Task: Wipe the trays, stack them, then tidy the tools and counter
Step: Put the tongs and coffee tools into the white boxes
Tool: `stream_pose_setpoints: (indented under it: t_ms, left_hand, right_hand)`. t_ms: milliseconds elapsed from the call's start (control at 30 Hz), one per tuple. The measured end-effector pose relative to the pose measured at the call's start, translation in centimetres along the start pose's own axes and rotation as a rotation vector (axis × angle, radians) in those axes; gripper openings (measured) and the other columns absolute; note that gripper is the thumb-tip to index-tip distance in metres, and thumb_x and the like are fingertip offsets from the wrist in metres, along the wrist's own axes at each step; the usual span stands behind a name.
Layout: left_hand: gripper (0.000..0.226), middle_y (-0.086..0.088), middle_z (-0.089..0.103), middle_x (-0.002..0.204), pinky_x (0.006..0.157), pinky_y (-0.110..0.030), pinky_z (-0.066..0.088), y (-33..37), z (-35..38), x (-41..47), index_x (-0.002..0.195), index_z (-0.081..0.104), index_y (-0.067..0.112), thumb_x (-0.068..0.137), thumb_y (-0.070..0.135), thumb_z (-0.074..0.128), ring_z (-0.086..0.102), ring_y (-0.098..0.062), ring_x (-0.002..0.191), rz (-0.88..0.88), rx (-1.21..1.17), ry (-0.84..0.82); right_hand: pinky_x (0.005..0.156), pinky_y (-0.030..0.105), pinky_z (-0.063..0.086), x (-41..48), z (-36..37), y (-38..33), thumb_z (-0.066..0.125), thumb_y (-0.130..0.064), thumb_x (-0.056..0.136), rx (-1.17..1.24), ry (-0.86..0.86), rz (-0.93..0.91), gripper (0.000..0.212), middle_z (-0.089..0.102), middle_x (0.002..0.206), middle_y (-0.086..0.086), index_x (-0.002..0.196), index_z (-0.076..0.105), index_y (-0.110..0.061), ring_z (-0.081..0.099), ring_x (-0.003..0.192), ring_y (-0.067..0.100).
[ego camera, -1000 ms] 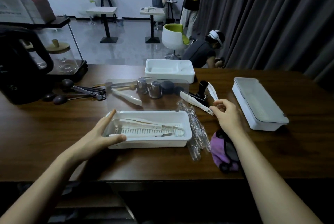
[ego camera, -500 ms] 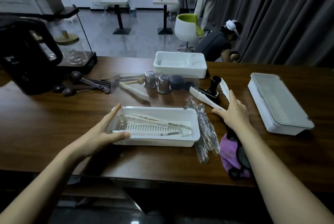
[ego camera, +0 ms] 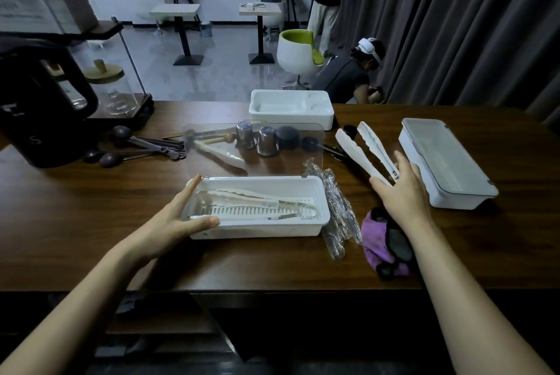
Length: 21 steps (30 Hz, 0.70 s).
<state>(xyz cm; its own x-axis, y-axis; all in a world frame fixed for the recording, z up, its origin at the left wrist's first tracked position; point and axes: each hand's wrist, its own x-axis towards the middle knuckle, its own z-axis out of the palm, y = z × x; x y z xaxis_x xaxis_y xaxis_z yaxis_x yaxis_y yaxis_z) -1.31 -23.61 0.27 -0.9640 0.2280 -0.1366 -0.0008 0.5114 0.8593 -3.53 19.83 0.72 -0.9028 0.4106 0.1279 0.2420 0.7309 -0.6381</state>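
A white tray (ego camera: pixel 257 229) sits near the counter's front edge with its clear lid (ego camera: pixel 254 147) standing open behind it. Pale tongs (ego camera: pixel 257 202) lie inside on a slotted insert. My left hand (ego camera: pixel 172 223) rests against the tray's left end, fingers straight along the end wall and thumb along the front wall. To the right, my right hand (ego camera: pixel 403 196) pinches the hinge end of a pair of white tongs (ego camera: pixel 354 147) between thumb and fingers. The tongs' arms spread away from me. A purple cloth (ego camera: pixel 372 238) lies under my right wrist.
An open white tray (ego camera: pixel 291 117) stands at the back and a lidded one (ego camera: pixel 445 162) at the right. Plastic-wrapped utensils (ego camera: pixel 336 211) lie beside the front tray. Steel cups (ego camera: pixel 266 141), dark measuring spoons (ego camera: pixel 136 147), a black kettle (ego camera: pixel 39 114) and a glass jar (ego camera: pixel 112 93) crowd the left and middle.
My right hand has shifted a little to the right at the white tongs' hinge end, and the tongs' arms now show spread wide. The left hand has stayed on the tray.
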Motion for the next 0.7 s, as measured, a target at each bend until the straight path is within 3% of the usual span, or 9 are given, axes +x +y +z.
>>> stream_pose_setpoints:
  t_ms: [100,200,300,433,567,700]
  left_hand:
    - [0.115,0.020,0.009,0.166,0.120,-0.029,0.014,0.0,0.1,-0.1,0.160,0.013,0.046,0.070,0.064,0.081,0.011,0.001,0.150,-0.001,-0.026,-0.005]
    - [0.105,0.022,0.010,0.163,0.116,-0.024,0.014,0.2,0.4,-0.3,0.162,0.012,0.039,0.082,0.047,0.080,0.011,0.004,0.146,0.018,-0.032,0.015]
    - [0.104,0.027,0.009,0.156,0.114,-0.023,0.014,0.4,0.5,-0.5,0.162,0.011,0.039,0.082,0.045,0.077,0.009,0.007,0.143,0.024,-0.029,0.011]
    - [0.102,0.028,0.010,0.151,0.112,-0.022,0.016,0.4,0.5,-0.5,0.162,0.010,0.038,0.085,0.041,0.077,0.010,0.006,0.142,0.023,-0.043,0.003]
    - [0.103,0.027,0.012,0.152,0.113,-0.023,0.018,0.3,0.5,-0.6,0.162,0.009,0.038,0.085,0.042,0.078,0.011,0.005,0.142,0.030,-0.051,-0.002]
    - [0.102,0.026,0.013,0.148,0.110,-0.021,0.019,0.3,0.6,-0.8,0.163,0.009,0.036,0.087,0.039,0.077,0.013,0.007,0.138,0.044,-0.060,0.007]
  right_hand:
    - [0.094,0.038,0.043,-1.6,-0.4,0.2,0.062,-0.031,0.093,-0.019,-0.019,-0.027,0.069,0.043,0.139,0.005,0.155,0.034,-0.020,0.051,0.122,0.027]
    - [0.084,0.030,0.038,-3.6,-0.7,-0.2,0.062,-0.022,0.091,0.008,-0.041,-0.089,0.052,0.047,0.121,-0.001,0.143,0.053,-0.018,0.053,0.103,0.019]
    - [0.078,0.025,0.036,-5.3,-1.0,-1.3,0.065,-0.016,0.088,0.050,-0.049,-0.152,0.043,0.051,0.113,-0.005,0.131,0.062,-0.021,0.052,0.092,0.011]
    - [0.072,0.008,0.037,-7.2,-1.3,-2.9,0.067,-0.020,0.087,0.086,-0.086,-0.221,0.038,0.056,0.111,-0.010,0.125,0.063,-0.028,0.054,0.093,-0.005]
    - [0.074,0.033,0.052,-8.8,-0.7,-5.1,0.067,-0.032,0.086,0.114,-0.156,-0.290,0.031,0.061,0.106,-0.016,0.117,0.062,-0.037,0.060,0.092,0.004]
    - [0.076,0.032,0.053,-9.5,0.7,-7.3,0.067,-0.050,0.089,0.101,-0.245,-0.364,0.031,0.068,0.106,-0.018,0.117,0.066,-0.036,0.062,0.094,0.004]
